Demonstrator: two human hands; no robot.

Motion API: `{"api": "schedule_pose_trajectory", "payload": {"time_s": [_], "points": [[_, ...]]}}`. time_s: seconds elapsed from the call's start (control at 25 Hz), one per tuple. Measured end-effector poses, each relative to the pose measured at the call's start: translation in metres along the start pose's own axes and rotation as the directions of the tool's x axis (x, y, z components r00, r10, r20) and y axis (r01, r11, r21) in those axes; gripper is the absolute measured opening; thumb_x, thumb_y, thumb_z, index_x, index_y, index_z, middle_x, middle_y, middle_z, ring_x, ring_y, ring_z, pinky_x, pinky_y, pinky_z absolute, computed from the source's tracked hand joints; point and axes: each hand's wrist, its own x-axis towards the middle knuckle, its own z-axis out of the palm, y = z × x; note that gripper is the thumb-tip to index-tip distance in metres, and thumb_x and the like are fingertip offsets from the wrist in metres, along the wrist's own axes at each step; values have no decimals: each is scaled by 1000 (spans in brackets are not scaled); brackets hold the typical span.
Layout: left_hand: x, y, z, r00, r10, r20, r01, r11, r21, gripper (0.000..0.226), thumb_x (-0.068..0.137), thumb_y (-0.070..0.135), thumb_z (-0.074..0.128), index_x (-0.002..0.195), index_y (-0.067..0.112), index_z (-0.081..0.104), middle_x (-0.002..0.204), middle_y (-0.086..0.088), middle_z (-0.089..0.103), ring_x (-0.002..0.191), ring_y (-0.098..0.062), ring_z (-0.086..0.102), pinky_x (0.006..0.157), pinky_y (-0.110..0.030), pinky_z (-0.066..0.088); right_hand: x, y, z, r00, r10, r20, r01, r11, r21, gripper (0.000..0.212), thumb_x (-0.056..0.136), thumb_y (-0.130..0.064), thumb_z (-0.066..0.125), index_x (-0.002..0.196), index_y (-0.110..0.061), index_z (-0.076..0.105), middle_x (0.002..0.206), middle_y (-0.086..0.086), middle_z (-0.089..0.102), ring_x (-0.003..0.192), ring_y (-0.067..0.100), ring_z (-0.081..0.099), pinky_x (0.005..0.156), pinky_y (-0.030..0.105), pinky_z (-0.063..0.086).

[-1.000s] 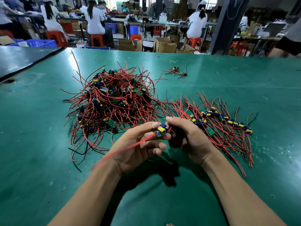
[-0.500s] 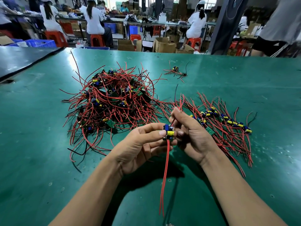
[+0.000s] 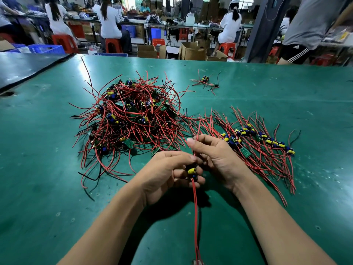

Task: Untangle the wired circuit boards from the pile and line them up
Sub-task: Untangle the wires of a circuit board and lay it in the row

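A tangled pile of circuit boards with red and black wires (image 3: pixel 129 119) lies on the green table (image 3: pixel 38 169) left of centre. To its right, a row of boards with blue and yellow parts (image 3: pixel 257 138) lies side by side, wires fanned out. My left hand (image 3: pixel 168 175) pinches one small board with a yellow capacitor (image 3: pixel 192 170) above the table. Its lower red wires (image 3: pixel 195 217) hang toward me. My right hand (image 3: pixel 215 155) pinches that board's upper red wires, which stick up past my fingers.
A single wired board (image 3: pixel 205 82) lies apart at the far middle of the table. A dark table (image 3: pixel 23 66) adjoins at the far left. Beyond are cardboard boxes (image 3: pixel 193 50), red stools and seated workers; a person (image 3: pixel 313 25) stands at the far right.
The held board turned from level to upright, its red wires swinging down toward me. My right hand slid up along the upper wires. A person walked in at the far right.
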Motion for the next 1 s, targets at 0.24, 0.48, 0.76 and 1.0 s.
{"api": "schedule_pose_trajectory", "payload": {"time_s": [0.24, 0.48, 0.76, 1.0], "points": [[1, 2, 1, 999, -2, -40, 0, 999, -47, 21, 84, 16, 61, 70, 12, 76, 64, -10, 65, 52, -24, 65, 49, -27, 54, -6, -5, -5, 959, 155, 237, -169, 985, 42, 35, 73, -39, 87, 94, -18, 70, 70, 2, 57, 54, 13, 54, 49, 25, 48], [3, 0, 3, 998, -19, -63, 12, 995, -101, 26, 88, 18, 57, 69, 9, 73, 59, -7, 60, 46, -20, 59, 45, -24, 50, -3, 3, -4, 965, 73, 250, -97, 992, 85, 22, 84, -31, 74, 101, -17, 77, 61, -2, 63, 49, 12, 58, 53, 29, 49], [5, -2, 2, 998, -7, -62, 3, 998, -60, 30, 91, 16, 56, 67, 10, 73, 58, -6, 59, 45, -18, 58, 44, -22, 49, 10, 13, -1, 995, -57, -82, 60, 997, 39, 38, 65, -40, 88, 94, -18, 77, 50, -5, 39, 43, 10, 28, 52, 30, 17], [6, -9, 6, 998, 25, -63, -16, 990, 138, 26, 90, 10, 58, 67, 9, 70, 57, -10, 59, 44, -22, 57, 45, -23, 49, 13, 12, -13, 926, -223, -306, 181, 970, -160, 29, 87, -30, 76, 87, -2, 67, 46, -5, 25, 37, 8, 17, 38, 15, 16]]}}
